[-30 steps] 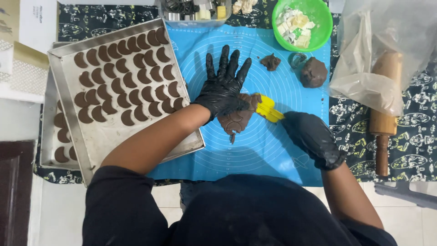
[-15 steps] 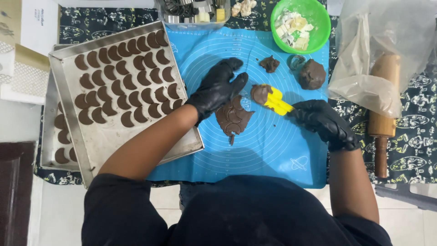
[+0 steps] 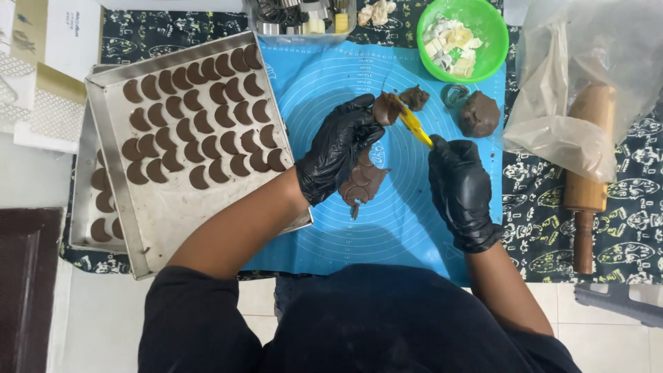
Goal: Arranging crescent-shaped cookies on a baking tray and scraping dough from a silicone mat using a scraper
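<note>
Spread across the patterned black tablecloth, your blue silicone mat (image 3: 324,228) is the work surface, and on it lies the thin sheet of rolled chocolate dough (image 3: 362,183), ragged where shapes have been cut away. Your left hand (image 3: 338,152), gloved in black, is pinched around a cut dough piece (image 3: 385,108) at the fingertips, lifted just above the mat. Your right hand (image 3: 459,183), also gloved, is closed around a yellow scraper (image 3: 416,128) whose tip sits under or against that same piece; I cannot tell which.

Judging from this, the piece looks soft and thin: squeeze too hard and it may crease or tear, and if the scraper drags sideways it could stretch the crescent out of shape. Your left wrist is close to the tray's corner, so a careless swing might smear the nearest row.

Beside the piece sit a small dough scrap (image 3: 416,97), a round metal cutter (image 3: 454,94) and a dough ball (image 3: 479,114). On your left, the steel baking tray (image 3: 200,228) holds rows of dark crescents, with a second tray (image 3: 86,228) partly beneath it holding more. Farther up, a green bowl (image 3: 498,34) holds pale chunks, and a clear box (image 3: 300,17) holds metal cutters. On your right, a wooden rolling pin (image 3: 585,186) lies partly under a plastic bag (image 3: 587,76).
</note>
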